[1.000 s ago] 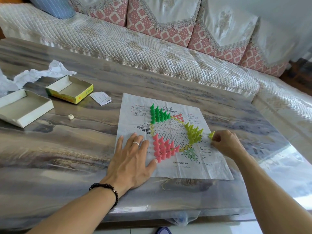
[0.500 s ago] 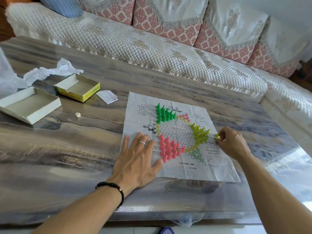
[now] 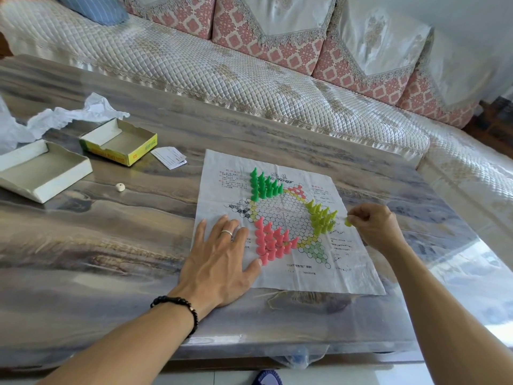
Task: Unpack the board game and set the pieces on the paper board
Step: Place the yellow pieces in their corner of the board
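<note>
Right hand pinches one yellow-green piece just off the yellow-green cluster near the paper board's right edge; it likely needs seating there. Left hand lies flat, fingers spread, pinning the board's left edge, thumb beside the pink pieces. Green pieces stand toward the far edge. Empty boxes sit well clear.

The left hand lies flat, palm down, fingers spread and straight, on the near-left part of the paper board, a ring on one finger and a dark bead bracelet at the wrist. The right hand hovers over the board's right edge, fingers curled, pinching a yellow-green piece at its fingertips. Both forearms reach in bare from the near side.
</note>
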Available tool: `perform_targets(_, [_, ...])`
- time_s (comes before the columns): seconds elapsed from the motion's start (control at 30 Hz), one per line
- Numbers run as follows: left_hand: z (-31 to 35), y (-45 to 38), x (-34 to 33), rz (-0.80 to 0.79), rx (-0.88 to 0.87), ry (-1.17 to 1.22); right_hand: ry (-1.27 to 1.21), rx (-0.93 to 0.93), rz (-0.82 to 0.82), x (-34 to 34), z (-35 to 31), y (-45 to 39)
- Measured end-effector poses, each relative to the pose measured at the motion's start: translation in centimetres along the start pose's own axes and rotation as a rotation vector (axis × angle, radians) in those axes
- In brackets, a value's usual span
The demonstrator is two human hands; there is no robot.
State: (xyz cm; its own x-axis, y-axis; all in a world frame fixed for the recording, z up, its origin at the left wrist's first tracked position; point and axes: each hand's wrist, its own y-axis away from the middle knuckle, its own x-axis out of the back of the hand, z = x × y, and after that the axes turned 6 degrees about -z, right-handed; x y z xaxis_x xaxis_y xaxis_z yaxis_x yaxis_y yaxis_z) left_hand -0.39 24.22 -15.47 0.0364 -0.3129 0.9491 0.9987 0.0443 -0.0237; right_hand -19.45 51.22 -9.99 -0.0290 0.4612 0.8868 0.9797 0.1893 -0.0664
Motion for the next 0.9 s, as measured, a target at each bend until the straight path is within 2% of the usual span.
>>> perform_targets(0.53, [-0.1,0.0,-0.1,0.008,-0.002,0.002,0.158,0.021,-0.102,-1.6,-1.0,-0.9])
perform_targets(0.77, [0.0,0.0,0.0,0.002,-0.002,-0.009,0.115,-0.076,0.053,0.0,-0.4,-1.0])
perform_targets(0.9, [0.0,0.0,0.1,-0.013,0.002,-0.002,0.12,-0.142,0.084,0.0,0.4,-1.6])
